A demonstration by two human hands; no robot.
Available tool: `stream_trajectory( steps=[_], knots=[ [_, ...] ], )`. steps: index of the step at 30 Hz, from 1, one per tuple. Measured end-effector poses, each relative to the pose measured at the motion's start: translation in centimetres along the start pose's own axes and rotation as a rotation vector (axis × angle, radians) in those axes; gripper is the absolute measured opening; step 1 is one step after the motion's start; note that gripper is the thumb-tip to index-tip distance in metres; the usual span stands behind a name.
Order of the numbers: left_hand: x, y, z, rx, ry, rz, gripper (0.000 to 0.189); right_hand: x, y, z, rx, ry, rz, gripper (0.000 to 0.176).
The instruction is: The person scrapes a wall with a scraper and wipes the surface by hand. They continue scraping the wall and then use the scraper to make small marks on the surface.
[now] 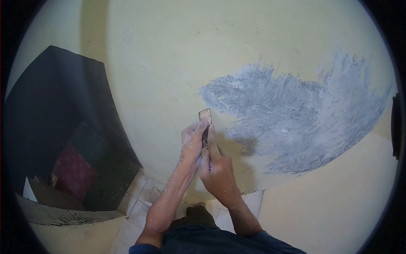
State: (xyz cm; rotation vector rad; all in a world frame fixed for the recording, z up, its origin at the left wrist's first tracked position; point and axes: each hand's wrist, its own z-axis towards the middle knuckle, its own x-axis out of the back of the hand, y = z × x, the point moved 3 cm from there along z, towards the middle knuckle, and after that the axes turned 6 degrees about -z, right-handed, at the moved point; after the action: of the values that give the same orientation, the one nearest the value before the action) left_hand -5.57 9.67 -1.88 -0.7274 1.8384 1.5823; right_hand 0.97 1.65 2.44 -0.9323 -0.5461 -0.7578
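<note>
Both forearms are bare, and the left forearm (pixel 169 199) is speckled with pale dust right up to the left hand (pixel 191 146). The blue sleeves (pixel 270 242) are cut short, with a dark blue garment (pixel 203 241) at the near edge.

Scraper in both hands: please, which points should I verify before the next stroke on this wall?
1. Grip: left hand and right hand both closed around the scraper: ok.
2. Fingers below the metal end, which shows above them: ok.
3. Scraper touching the wall beside the grey scraped patch: cannot tell.
4. Gloves: hands bare, white dust on the left forearm: not ok.
5. Footing on the tiled floor: cannot tell, mostly hidden.
</note>
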Motion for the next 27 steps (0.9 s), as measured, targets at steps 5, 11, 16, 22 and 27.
stream_trajectory(
  steps=[5, 11, 16, 22, 27],
  knots=[
    [0.2, -0.4, 0.3, -0.026, 0.024, 0.001, 0.027, -0.1, 0.8, -0.4, -0.041, -0.025, 0.033, 0.064],
    [0.7, -0.8, 0.2, -0.02, -0.038, 0.016, 0.029, -1.0, 1.1, -0.6, -0.031, 0.001, -0.016, 0.066],
    [0.3, -0.7, 0.4, -0.012, -0.037, 0.03, 0.028, -0.3, 1.2, -0.1, -0.001, -0.004, 0.003, 0.066],
    [0.5, -0.8, 0.3, -0.011, -0.032, -0.018, 0.027, -0.2, 1.0, -0.3, -0.045, -0.034, 0.008, 0.067],
    [0.6, 0.5, 0.9, -0.04, -0.07, 0.003, 0.029, -1.2, 0.4, 0.4, -0.106, -0.063, 0.021, 0.068]
  ],
)
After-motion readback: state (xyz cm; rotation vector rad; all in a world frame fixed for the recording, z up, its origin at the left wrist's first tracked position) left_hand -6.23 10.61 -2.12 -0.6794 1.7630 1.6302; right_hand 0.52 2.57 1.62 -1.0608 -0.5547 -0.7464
